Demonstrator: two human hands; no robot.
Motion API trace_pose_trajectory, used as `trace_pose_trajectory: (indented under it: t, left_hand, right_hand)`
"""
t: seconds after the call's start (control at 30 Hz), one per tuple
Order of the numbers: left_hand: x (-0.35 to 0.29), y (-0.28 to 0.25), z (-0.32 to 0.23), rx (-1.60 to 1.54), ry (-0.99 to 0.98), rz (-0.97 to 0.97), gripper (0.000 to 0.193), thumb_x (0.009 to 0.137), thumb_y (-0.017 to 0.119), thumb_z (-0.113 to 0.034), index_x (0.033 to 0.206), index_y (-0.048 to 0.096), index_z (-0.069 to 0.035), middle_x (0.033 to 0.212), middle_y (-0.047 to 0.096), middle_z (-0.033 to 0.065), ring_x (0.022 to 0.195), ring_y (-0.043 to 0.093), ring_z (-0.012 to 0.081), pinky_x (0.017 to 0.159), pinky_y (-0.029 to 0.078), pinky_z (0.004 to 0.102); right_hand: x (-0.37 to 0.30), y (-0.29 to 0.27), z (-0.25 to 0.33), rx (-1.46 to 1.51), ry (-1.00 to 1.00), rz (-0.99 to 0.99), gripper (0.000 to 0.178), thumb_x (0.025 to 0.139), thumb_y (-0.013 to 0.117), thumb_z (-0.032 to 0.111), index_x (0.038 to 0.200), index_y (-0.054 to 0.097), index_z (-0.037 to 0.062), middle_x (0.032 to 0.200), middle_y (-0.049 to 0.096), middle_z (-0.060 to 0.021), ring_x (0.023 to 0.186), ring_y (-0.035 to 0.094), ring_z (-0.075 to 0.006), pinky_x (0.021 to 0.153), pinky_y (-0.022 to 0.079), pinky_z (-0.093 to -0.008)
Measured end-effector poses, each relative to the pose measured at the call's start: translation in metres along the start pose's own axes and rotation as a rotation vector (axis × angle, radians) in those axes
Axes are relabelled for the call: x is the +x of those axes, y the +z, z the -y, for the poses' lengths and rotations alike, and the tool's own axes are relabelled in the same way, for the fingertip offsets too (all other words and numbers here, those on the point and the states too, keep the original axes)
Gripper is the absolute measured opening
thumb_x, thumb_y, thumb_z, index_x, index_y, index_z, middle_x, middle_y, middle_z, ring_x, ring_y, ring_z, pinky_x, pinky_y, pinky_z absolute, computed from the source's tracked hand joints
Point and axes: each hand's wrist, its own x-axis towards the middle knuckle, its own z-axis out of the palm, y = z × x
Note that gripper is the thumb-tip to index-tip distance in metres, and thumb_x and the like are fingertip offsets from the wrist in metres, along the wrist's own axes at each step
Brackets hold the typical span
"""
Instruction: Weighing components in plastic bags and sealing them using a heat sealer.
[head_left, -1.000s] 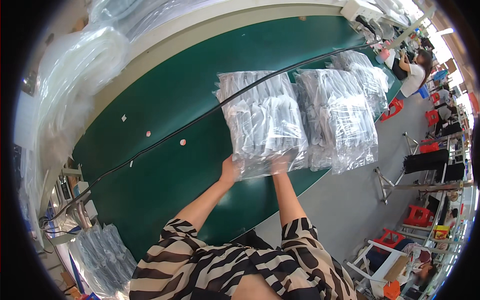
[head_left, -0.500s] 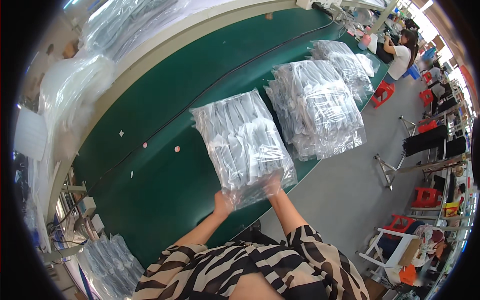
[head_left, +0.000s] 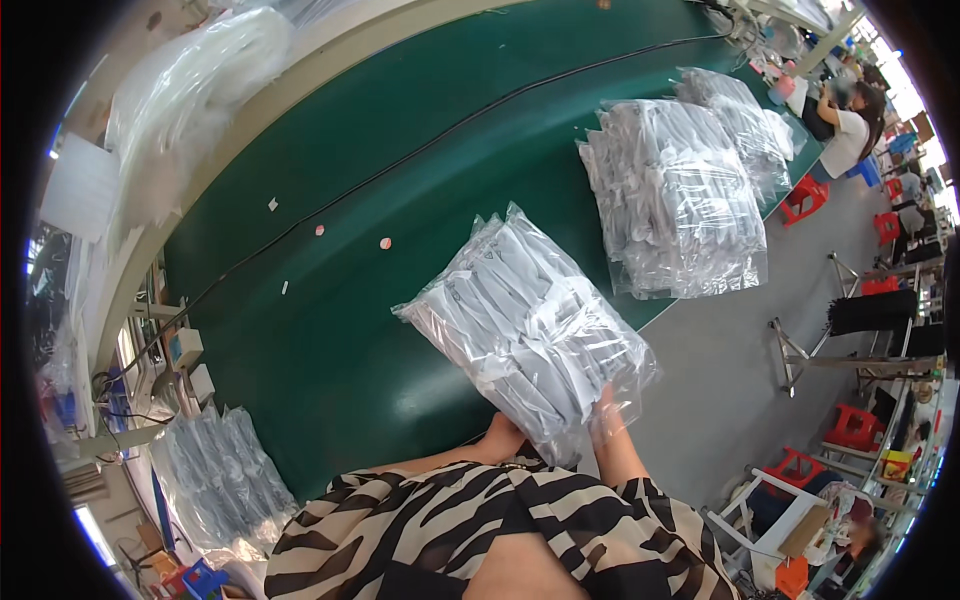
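Note:
A clear plastic bag packed with folded pale grey cloth pieces (head_left: 530,325) lies tilted across the near part of the green table, its near end close to my body. My left hand (head_left: 503,438) grips its near left edge, with the fingertips hidden beneath the plastic. At the near right corner my right hand (head_left: 607,412) holds the loose clear end of the bag, partly seen through the film. To the far right stands a stack of similar filled bags (head_left: 680,200), with another pile (head_left: 735,120) behind it.
A black cable (head_left: 420,150) runs along the green table (head_left: 330,370). Small round stickers (head_left: 386,243) and paper scraps lie on it. More bagged pieces (head_left: 220,475) sit at lower left. Plastic film (head_left: 190,100) hangs at upper left. A co-worker (head_left: 850,135) sits at far right.
The bag in my hands has come nearer to my body and turned counterclockwise. Both hands have moved back with it, and the whole view has shifted slightly.

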Motion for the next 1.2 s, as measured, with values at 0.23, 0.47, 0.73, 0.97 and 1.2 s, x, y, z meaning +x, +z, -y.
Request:
trace_pose_trajectory:
  t: [0.23,0.47,0.73,0.97,1.2]
  left_hand:
    - [0.074,-0.183,-0.085,-0.124,-0.604,1.081,0.024,0.091,0.05,-0.016,0.099,0.066,-0.002,0.084,0.068,0.0096,0.072,0.066,0.0187,0.068,0.053,0.0269]
    - [0.204,-0.277,-0.038,-0.012,-0.359,0.069,0.056,0.096,0.04,-0.048,0.114,0.056,0.002,0.103,0.062,0.0106,0.09,0.06,0.019,0.077,0.049,0.0308]
    - [0.28,-0.191,-0.015,0.312,-0.551,0.269,0.088,0.086,0.028,-0.072,0.117,0.058,0.005,0.118,0.058,0.0212,0.112,0.054,0.0271,0.093,0.041,0.0323]
    - [0.259,-0.187,0.027,-0.133,-0.545,0.2,0.084,0.088,0.029,-0.069,0.129,0.049,0.001,0.13,0.051,0.0181,0.122,0.047,0.0276,0.102,0.033,0.0315]
    - [0.178,-0.193,0.026,-0.385,-0.633,-0.064,0.077,0.091,0.033,-0.064,0.134,0.044,-0.002,0.132,0.05,0.0125,0.118,0.049,0.0243,0.1,0.036,0.0301]
  right_hand:
    - [-0.043,0.035,0.044,-0.028,0.124,-0.063,0.043,0.094,0.048,0.028,0.129,0.046,0.0023,0.119,0.056,-0.0107,0.102,0.06,-0.0223,0.087,0.051,-0.0323]
    - [-0.008,-0.01,-0.001,0.009,0.177,0.019,0.047,0.095,0.044,0.033,0.13,0.045,0.002,0.121,0.055,-0.0114,0.103,0.06,-0.0223,0.088,0.051,-0.0326]
    - [-0.011,-0.011,-0.008,0.008,0.139,-0.013,0.048,0.095,0.044,0.034,0.132,0.043,0.0026,0.123,0.054,-0.0116,0.105,0.058,-0.0225,0.09,0.05,-0.0331]
    - [-0.009,0.008,0.005,0.005,0.094,-0.073,0.048,0.095,0.044,0.034,0.132,0.042,0.0028,0.124,0.053,-0.0117,0.106,0.058,-0.0226,0.09,0.05,-0.0333]
    - [-0.006,0.015,0.011,-0.017,0.069,-0.117,0.049,0.095,0.044,0.034,0.133,0.041,0.003,0.125,0.053,-0.0118,0.107,0.057,-0.0227,0.091,0.049,-0.0335]
